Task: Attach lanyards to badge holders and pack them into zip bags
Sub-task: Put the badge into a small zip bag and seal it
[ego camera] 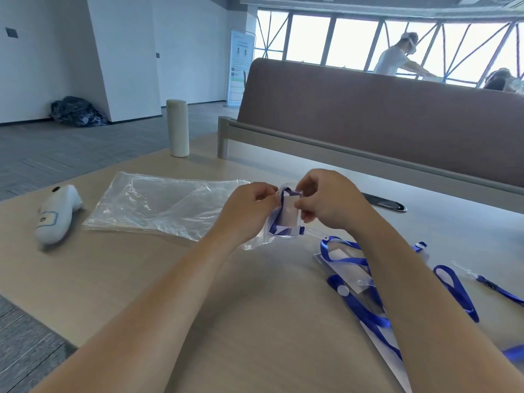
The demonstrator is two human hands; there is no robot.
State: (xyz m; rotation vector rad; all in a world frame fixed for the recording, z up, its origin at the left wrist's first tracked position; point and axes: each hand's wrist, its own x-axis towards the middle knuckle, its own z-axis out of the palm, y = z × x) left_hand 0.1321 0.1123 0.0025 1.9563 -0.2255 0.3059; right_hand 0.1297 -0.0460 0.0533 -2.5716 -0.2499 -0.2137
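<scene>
White walls (51, 52), grey floor (71, 148), brown sofa back (368, 123), bright windows (351, 41), beige table (255, 307).

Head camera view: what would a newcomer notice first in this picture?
First, the left hand and right hand at centre, together pinching a small zip bag with a blue lanyard inside. Next, loose blue lanyards and badge holders on the table to the right, and a large clear bag lying flat to the left.

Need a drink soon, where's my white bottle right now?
In the head view, the white bottle stands upright at the table's far left edge, beyond the clear plastic bags.
</scene>
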